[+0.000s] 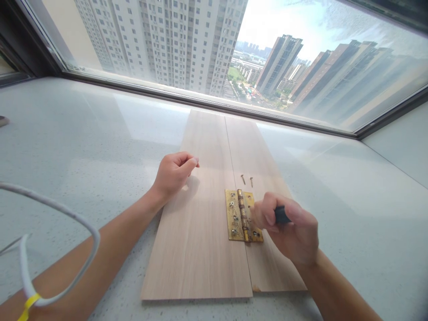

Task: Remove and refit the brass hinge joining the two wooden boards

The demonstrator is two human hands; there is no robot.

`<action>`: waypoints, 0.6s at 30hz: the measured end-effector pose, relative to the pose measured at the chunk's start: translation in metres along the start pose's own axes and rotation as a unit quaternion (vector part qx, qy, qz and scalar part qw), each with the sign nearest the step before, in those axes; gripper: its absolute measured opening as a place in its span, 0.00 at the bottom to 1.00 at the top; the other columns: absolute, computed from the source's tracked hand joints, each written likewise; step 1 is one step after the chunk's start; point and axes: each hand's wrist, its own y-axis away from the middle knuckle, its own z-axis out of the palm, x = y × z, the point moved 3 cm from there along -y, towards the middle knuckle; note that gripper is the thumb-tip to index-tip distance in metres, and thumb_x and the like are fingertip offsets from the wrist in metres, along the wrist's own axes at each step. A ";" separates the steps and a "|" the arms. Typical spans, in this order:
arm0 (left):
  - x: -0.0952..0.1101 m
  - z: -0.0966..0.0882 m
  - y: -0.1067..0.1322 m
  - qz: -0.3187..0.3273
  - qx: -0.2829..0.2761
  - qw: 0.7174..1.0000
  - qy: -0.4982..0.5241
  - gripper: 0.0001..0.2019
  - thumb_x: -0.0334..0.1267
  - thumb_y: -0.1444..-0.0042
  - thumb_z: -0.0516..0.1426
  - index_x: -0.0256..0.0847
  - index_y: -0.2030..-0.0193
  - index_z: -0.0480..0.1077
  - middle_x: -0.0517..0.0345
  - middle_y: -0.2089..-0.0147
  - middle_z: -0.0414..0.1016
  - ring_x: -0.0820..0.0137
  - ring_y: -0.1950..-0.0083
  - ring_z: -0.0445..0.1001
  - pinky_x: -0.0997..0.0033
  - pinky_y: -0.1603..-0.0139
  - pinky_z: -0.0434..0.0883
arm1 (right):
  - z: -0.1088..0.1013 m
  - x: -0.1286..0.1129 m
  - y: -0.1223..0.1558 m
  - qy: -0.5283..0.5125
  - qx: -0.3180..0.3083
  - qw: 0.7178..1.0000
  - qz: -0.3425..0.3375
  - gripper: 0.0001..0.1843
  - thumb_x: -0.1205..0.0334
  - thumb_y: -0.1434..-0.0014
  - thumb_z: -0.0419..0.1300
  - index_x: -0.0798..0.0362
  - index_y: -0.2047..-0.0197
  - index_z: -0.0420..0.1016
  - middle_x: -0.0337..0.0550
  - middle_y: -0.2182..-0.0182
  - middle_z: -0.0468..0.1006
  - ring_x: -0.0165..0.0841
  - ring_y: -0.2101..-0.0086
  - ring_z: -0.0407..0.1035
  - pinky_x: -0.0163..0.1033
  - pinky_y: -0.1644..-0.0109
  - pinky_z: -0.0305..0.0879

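Two pale wooden boards, a left board [197, 249] and a right board [267, 263], lie side by side with a narrow seam between them. A worn brass hinge [243, 218] lies flat across the seam. Several screws sit in its left leaf, and one screw [256, 233] shows low in the right leaf. My right hand [290, 227] is closed around a black-handled screwdriver [282, 215] over the right leaf; fingers hide its shaft and tip. Above the left board, my left hand [177, 171] is curled closed, its contents hidden. Two loose screws [247, 180] lie beyond the hinge.
The boards lie on a speckled white sill [110, 147]. A dark window frame [200, 103] runs along the far side, with tall buildings outside. At the left, a white cable [72, 214] with a yellow tie [29, 305] loops in front of my left forearm.
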 end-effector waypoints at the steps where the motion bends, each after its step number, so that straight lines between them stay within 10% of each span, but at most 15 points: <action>1: 0.000 0.000 0.000 0.000 -0.001 1.000 0.000 0.11 0.37 0.48 0.55 0.37 0.79 0.69 0.68 0.85 0.57 0.80 0.82 0.53 0.77 0.81 0.53 | 0.000 -0.001 0.003 0.018 0.019 0.999 -0.018 0.17 0.48 0.43 0.55 0.51 0.75 0.69 0.36 0.82 0.62 0.28 0.80 0.56 0.37 0.76 0.53; 5: -0.001 0.000 0.000 0.004 -0.001 1.000 0.003 0.11 0.37 0.48 0.55 0.37 0.79 0.69 0.67 0.85 0.57 0.80 0.82 0.54 0.77 0.81 0.53 | -0.002 -0.009 0.018 0.096 0.142 0.980 -0.101 0.11 0.58 0.38 0.54 0.51 0.65 0.75 0.41 0.74 0.73 0.33 0.72 0.68 0.41 0.68 0.62; 10: -0.001 0.000 -0.001 0.001 0.001 1.000 0.003 0.11 0.38 0.48 0.56 0.37 0.78 0.70 0.67 0.85 0.57 0.80 0.82 0.54 0.77 0.81 0.53 | 0.006 -0.009 0.023 0.043 0.195 0.975 -0.095 0.16 0.62 0.39 0.48 0.52 0.76 0.67 0.37 0.81 0.62 0.29 0.76 0.58 0.39 0.71 0.53; 18: 0.000 0.000 0.001 0.004 0.002 1.000 0.000 0.11 0.37 0.48 0.55 0.37 0.79 0.70 0.67 0.85 0.57 0.80 0.82 0.54 0.77 0.81 0.53 | 0.005 -0.012 0.008 0.002 0.039 0.998 -0.041 0.18 0.62 0.44 0.48 0.53 0.83 0.53 0.34 0.86 0.49 0.26 0.82 0.45 0.38 0.77 0.43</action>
